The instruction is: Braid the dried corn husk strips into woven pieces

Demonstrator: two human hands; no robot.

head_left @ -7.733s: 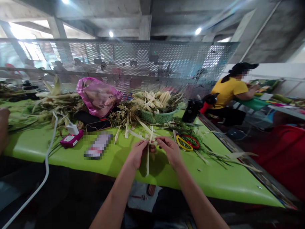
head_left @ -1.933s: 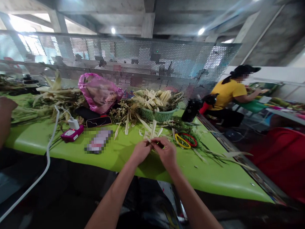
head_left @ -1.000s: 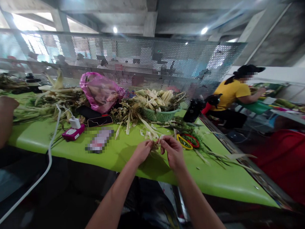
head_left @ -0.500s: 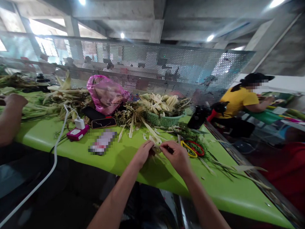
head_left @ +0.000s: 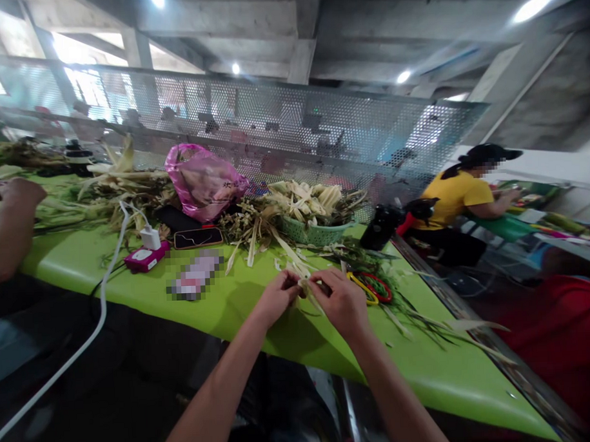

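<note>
Close together over the green tabletop [head_left: 426,365], my left hand [head_left: 278,297] and my right hand [head_left: 344,303] pinch a pale, husk-like plant strip [head_left: 305,286]. Its thin ends stick out between and below the fingertips; the fingers hide part of it. Just right of my right hand lie yellow looped handles [head_left: 369,294] and red looped handles [head_left: 385,289], seemingly of scissors. Beyond the hands stands a green basket [head_left: 317,235] heaped with cut pale plant pieces [head_left: 306,201]. Loose strips lie between the basket and my hands.
A pink plastic bag [head_left: 204,182], a dark phone [head_left: 197,237], a blurred-out flat object [head_left: 195,276] and a magenta power block [head_left: 146,257] with a white cable [head_left: 106,295] lie leftward. A black bottle [head_left: 383,225] stands right. Another person's arm [head_left: 12,224] is far left; a person in yellow [head_left: 453,199] sits right.
My fingertips have shifted slightly on the plant strip, and its thin ends lie differently. My right hand has turned a little. The whole view has moved slightly.
</note>
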